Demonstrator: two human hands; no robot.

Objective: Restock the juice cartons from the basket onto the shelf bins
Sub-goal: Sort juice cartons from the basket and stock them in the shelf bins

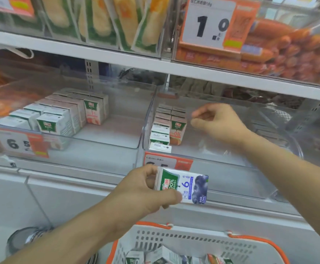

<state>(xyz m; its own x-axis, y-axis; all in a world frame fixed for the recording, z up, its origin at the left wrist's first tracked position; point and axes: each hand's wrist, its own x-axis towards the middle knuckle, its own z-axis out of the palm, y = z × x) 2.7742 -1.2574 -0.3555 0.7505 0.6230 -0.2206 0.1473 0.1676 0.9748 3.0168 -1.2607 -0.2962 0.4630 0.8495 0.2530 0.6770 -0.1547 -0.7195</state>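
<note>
My left hand point(147, 191) grips a blueberry juice carton point(185, 185), white with a green logo, in front of the shelf edge above the basket. My right hand point(216, 121) is inside the right clear bin point(231, 159), fingers loosely curled and holding nothing, just right of a row of cartons point(166, 126) along the bin's left wall. The left clear bin point(105, 143) holds several more cartons point(60, 115). At the bottom stands the white basket point(193, 242) with orange handles, and a few cartons point(163, 256) lie in it.
The shelf above carries packaged snacks point(98, 21) and orange sausages point(288, 48) behind a price sign point(210, 21). Price tags point(22, 143) hang on the bin fronts. A white cabinet surface point(41, 197) lies below the bins. A round metal object point(27, 239) sits at lower left.
</note>
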